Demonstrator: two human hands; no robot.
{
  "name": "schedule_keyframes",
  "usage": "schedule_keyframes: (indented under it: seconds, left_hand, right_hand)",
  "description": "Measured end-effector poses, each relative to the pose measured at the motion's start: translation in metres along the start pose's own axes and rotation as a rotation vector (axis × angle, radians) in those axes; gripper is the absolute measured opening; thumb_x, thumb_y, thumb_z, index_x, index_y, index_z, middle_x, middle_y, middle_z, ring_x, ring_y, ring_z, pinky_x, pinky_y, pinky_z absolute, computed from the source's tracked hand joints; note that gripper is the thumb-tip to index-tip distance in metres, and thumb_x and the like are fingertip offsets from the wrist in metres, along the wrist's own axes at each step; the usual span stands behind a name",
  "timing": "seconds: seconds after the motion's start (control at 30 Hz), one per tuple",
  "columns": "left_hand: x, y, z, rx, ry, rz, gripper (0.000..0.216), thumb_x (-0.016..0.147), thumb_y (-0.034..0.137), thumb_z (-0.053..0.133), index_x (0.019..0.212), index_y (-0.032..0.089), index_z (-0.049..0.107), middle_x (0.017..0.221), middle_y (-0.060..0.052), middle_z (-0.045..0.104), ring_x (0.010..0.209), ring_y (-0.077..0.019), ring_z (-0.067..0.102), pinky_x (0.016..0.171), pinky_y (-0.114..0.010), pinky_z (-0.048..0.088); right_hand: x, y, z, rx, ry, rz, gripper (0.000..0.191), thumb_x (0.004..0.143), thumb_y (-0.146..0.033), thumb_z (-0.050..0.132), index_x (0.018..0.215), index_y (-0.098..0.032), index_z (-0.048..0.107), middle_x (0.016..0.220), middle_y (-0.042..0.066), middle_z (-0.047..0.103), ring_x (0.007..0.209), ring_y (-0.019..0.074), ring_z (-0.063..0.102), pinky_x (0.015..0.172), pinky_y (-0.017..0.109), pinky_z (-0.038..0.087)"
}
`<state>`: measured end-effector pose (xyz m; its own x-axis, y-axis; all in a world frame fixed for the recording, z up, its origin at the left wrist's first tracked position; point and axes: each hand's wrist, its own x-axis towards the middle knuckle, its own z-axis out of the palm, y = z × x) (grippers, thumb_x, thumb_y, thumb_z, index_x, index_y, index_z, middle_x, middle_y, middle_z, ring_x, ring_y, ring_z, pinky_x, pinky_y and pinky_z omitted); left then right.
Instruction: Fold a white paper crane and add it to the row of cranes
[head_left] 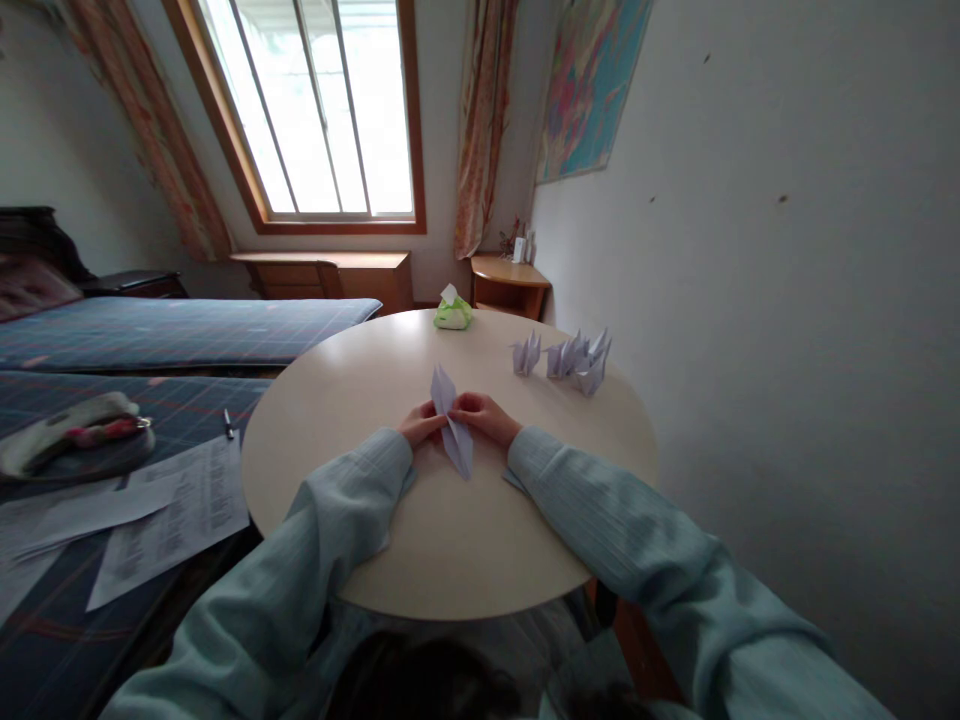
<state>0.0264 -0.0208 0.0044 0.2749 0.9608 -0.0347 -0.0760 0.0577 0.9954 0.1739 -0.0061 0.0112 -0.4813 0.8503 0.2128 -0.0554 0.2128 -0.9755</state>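
- The folded paper (pixel 459 448) lies at the middle of the frame on the round table (pixel 450 560); it is a long, narrow shape with a point at each end, one tip aimed up the frame and the other down toward the person.
- The left hand (pixel 421 424) and the right hand (pixel 486 415) meet over its middle; each pinches an edge with its fingertips and presses it to the table; pale blue sleeves run down to the lower corners.
- By my reading the piece is partway through; it is flat and slim, with no raised parts like those of the paper figures (pixel 570 358), so more creases seem to be left.
- Those figures, a small cluster of finished ones, stand right of centre near the table's edge, well apart from the hands; that share of the work looks done.
- The table is pale and smooth; a green tissue pack (pixel 453 312) sits at its far edge, above the hands.
- At the left a bed (pixel 172 330) with a dark checked cover carries printed sheets (pixel 172 510), a pen (pixel 228 424) and a pouch (pixel 71 425).
- At the top of the frame a bright window (pixel 322 110) has patterned curtains (pixel 480 120); a low wooden cabinet (pixel 330 272) runs beneath it; a corner stand (pixel 510 280) sits beside it.
- A coloured map (pixel 592 85) hangs on the white wall (pixel 787 300) at the upper right.
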Motion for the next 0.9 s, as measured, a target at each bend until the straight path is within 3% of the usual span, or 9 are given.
schedule_keyframes:
  seconds: [0.23,0.67,0.9]
  left_hand:
    - [-0.001,0.000,0.001,-0.014,0.002,0.010,0.041,0.052,0.027,0.068,0.087,0.010,0.055,0.061,-0.001,0.060,0.049,-0.0107,0.053,0.042,-0.020,0.038]
    - [-0.001,0.003,0.000,0.013,-0.005,0.002,0.045,0.049,0.028,0.070,0.088,0.010,0.056,0.061,-0.001,0.060,0.047,-0.0101,0.051,0.040,-0.019,0.036]
    - [0.007,-0.006,-0.004,-0.050,0.025,0.001,0.040,0.052,0.018,0.065,0.091,0.010,0.057,0.072,-0.005,0.063,0.061,-0.0150,0.057,0.052,-0.023,0.043]
  right_hand:
    - [-0.002,0.000,-0.001,-0.005,-0.008,0.036,0.024,0.057,-0.033,0.063,0.066,-0.012,0.055,0.062,-0.003,0.053,0.057,0.0076,0.045,0.057,0.022,0.033]
    - [-0.001,-0.002,-0.001,-0.062,-0.059,0.038,0.022,0.059,-0.033,0.059,0.062,-0.014,0.049,0.056,-0.005,0.047,0.054,0.0071,0.042,0.051,0.021,0.031]
    - [0.004,0.004,-0.001,0.047,-0.021,0.063,0.016,0.057,-0.026,0.054,0.066,-0.014,0.049,0.056,-0.005,0.048,0.052,0.0076,0.043,0.052,0.022,0.033]
